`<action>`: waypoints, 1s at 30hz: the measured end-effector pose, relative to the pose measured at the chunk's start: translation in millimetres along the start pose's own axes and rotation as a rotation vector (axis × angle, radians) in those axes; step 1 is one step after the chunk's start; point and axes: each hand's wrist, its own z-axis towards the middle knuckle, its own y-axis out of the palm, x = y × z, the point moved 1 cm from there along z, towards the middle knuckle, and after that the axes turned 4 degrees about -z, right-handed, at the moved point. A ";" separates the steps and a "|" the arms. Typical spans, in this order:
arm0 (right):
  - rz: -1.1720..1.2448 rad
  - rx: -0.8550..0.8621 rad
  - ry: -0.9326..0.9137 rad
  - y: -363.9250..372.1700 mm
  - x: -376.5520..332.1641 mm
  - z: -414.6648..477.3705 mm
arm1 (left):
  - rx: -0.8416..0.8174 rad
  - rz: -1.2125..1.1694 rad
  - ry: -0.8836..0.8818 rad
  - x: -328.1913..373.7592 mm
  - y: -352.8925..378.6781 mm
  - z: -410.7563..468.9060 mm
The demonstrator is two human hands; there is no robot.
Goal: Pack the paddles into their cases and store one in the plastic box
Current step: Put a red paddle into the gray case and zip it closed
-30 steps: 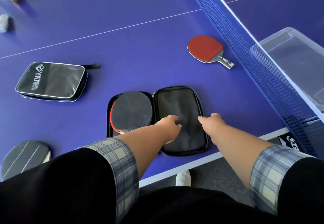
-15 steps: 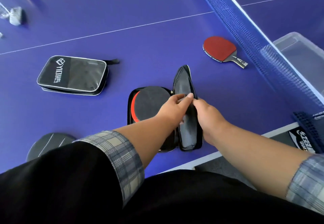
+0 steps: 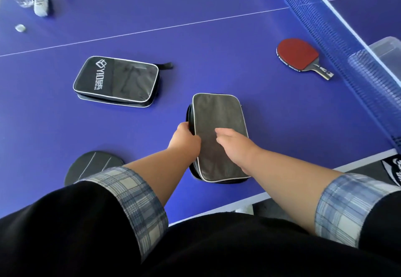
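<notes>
Closed case [image 3: 217, 122] lies on the worktop [image 3: 195, 49], long axis 12 to 6; left grip [image 3: 184, 139] clasps its 9 o'clock edge, likely the zip side, while right grip [image 3: 235, 145] rests loosely curled, pressing the lid

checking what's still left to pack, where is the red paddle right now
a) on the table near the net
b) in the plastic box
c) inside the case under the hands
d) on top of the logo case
A: the red paddle lies bare on the table close to the net, apart from the grey case and the logo case.
</notes>
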 end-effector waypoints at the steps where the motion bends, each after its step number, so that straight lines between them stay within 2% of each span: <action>1: -0.015 -0.015 -0.002 0.8 1.4 2.5 | 0.024 0.024 -0.031 -1.4 3.1 3.0; 5: 0.003 -0.041 -0.027 -0.8 7.0 9.2 | 0.131 0.241 -0.172 -2.7 21.2 10.2; 7: 0.079 0.109 -0.012 -11.8 8.6 13.8 | 0.120 0.284 -0.190 -1.9 28.2 15.3; 9: 0.038 0.291 0.021 -29.7 12.6 20.5 | 0.083 0.271 -0.233 -1.8 31.1 21.9; 10: -0.002 0.313 0.066 -38.0 18.4 25.8 | 0.074 0.272 -0.249 -2.1 32.2 24.6; 13: 0.032 0.155 0.284 -47.1 34.9 34.8 | 0.089 0.331 -0.231 -1.0 35.4 27.2; 15: 0.077 0.079 0.324 -42.8 44.4 34.4 | 0.081 0.408 -0.182 1.5 38.3 29.1; 18: 0.213 0.083 0.360 -33.9 61.0 33.3 | 0.069 0.519 -0.146 10.0 42.5 37.3; 21: 0.437 -0.077 0.473 -33.2 73.0 31.5 | 0.223 0.608 -0.171 20.5 53.1 40.7; 22: 0.411 -0.140 0.467 -38.4 75.8 32.2 | 0.297 0.674 -0.090 24.4 59.8 39.8; 24: 0.217 -0.185 0.378 -56.3 82.5 40.5 | 0.343 0.798 0.195 30.8 81.3 36.4; 26: 0.033 -0.110 0.262 -79.6 86.6 51.7 | 0.233 0.919 0.363 35.8 106.8 34.3; 28: -0.049 0.010 0.179 -105.8 91.0 67.3 | 0.130 0.972 0.318 36.3 127.6 37.5; 30: -0.085 0.097 0.120 -129.2 93.5 81.7 | 0.106 0.979 0.236 31.7 138.8 41.9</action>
